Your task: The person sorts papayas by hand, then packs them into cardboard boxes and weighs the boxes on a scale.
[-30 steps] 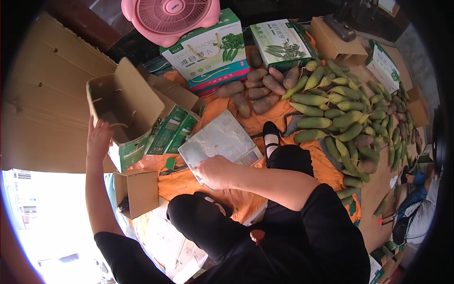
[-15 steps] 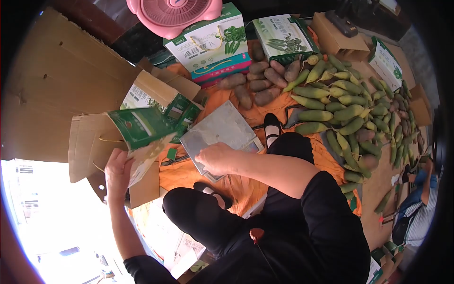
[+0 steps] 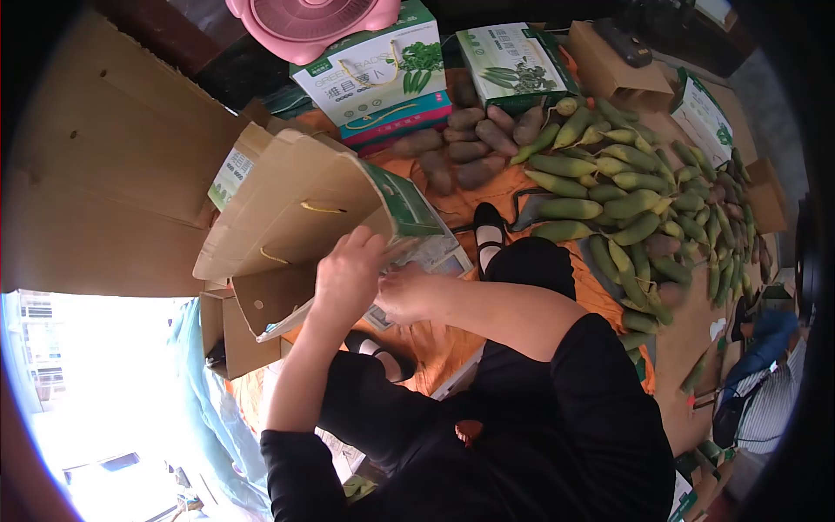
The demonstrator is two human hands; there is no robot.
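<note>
An opened cardboard carton (image 3: 300, 187) is tilted in front of me, brown inside and printed green on its outer side, with yellow cord handles. My left hand (image 3: 346, 274) is closed on the carton's near edge. Right beside it, my right hand (image 3: 404, 293) is closed at the same edge, its fingertips partly hidden. Under and behind the carton lies a flat grey scale (image 3: 452, 264), mostly covered. Both hands are close together above it.
Green radishes (image 3: 609, 187) are heaped at the right, with darker, purplish ones (image 3: 470, 148) behind. Printed radish cartons (image 3: 513, 65) and a pink fan (image 3: 313, 22) stand at the back. A large cardboard sheet (image 3: 104, 165) rises at left. Another person (image 3: 770, 391) is at far right.
My left hand has moved right with the carton, swinging it over the scale so its brown inside shows. My right hand has shifted slightly right, from the scale to the carton's edge.
</note>
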